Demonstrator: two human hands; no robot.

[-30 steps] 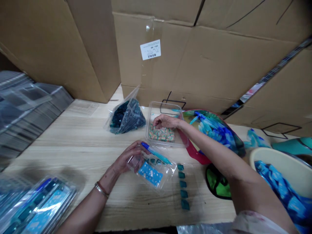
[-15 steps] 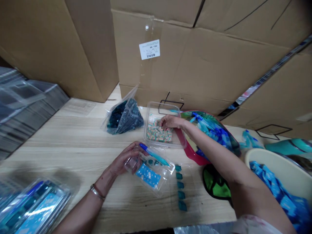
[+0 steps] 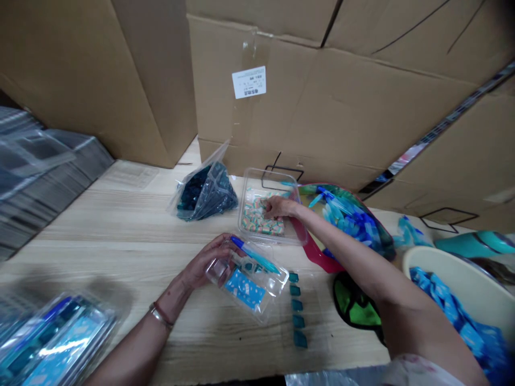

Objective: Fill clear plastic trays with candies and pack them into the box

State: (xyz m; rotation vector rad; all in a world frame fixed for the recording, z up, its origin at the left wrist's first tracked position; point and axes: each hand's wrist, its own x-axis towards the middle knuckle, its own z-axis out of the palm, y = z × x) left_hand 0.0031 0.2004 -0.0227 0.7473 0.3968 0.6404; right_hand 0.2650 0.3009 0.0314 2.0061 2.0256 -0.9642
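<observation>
Clear blister pack (image 3: 246,283): lower centre of frame, on table (image 3: 120,236), clamped at its left edge by left hand (image 3: 203,262) | right hand (image 3: 280,208): down among striped pieces (image 3: 253,217) in clear tray (image 3: 267,171), cannot tell if closed on one | teal pieces (image 3: 296,305): row just right of pack | note: firm, level hold keeps blue pen (image 3: 255,255) seated.

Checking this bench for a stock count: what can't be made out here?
Head view only:
- White label: print too small to read.
- Pieces in the clear tray: some hidden by the right hand.
- Stacked clear packs: cut off by the lower-left edge, blurred.
- Blue items in the cream tub: cut off by the right edge, blurred.
</observation>
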